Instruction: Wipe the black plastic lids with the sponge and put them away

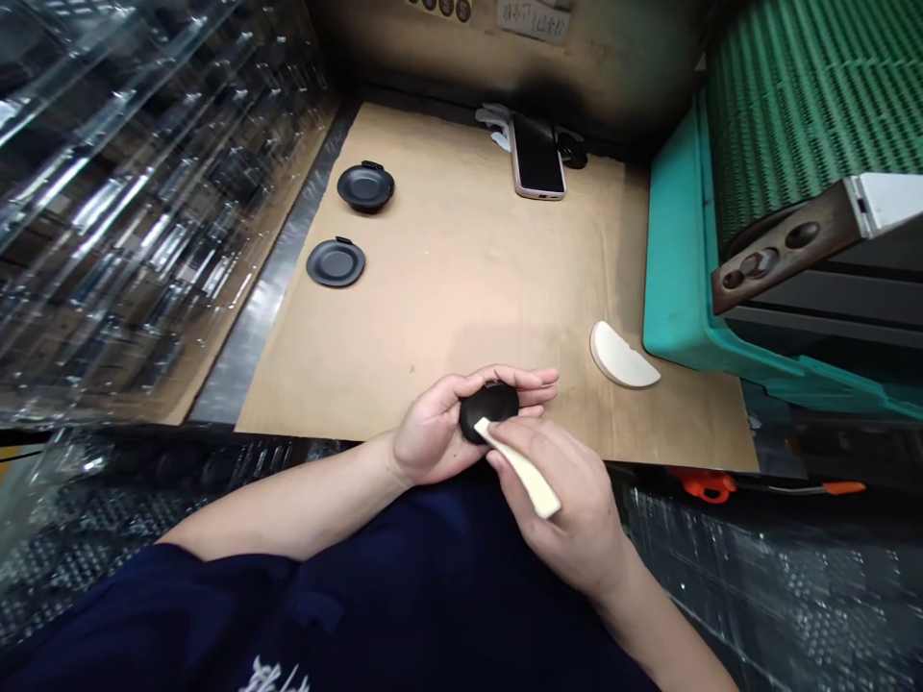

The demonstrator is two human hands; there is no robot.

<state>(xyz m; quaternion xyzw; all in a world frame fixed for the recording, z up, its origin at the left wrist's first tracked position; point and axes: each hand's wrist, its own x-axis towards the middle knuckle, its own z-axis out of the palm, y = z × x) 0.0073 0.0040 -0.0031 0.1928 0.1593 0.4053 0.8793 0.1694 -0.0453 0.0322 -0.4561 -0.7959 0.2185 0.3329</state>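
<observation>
My left hand lies palm up at the front edge of the cardboard, cradling a small round black part with the thumb at its side. Pinched in my right hand is a cream sponge-like pad, seen edge-on, its tip touching the black part's surface. Some of the part is covered by my right fingers. Two similar black round pieces, each with a small tab, sit at the left: a farther one and a nearer one. A half-round white pad lies to the right.
Cardboard covers the worktop. A phone lies at the back. Stacked clear plastic trays stand on the left. At the right are a teal bin and a green ribbed surface. An orange-handled tool lies below the edge.
</observation>
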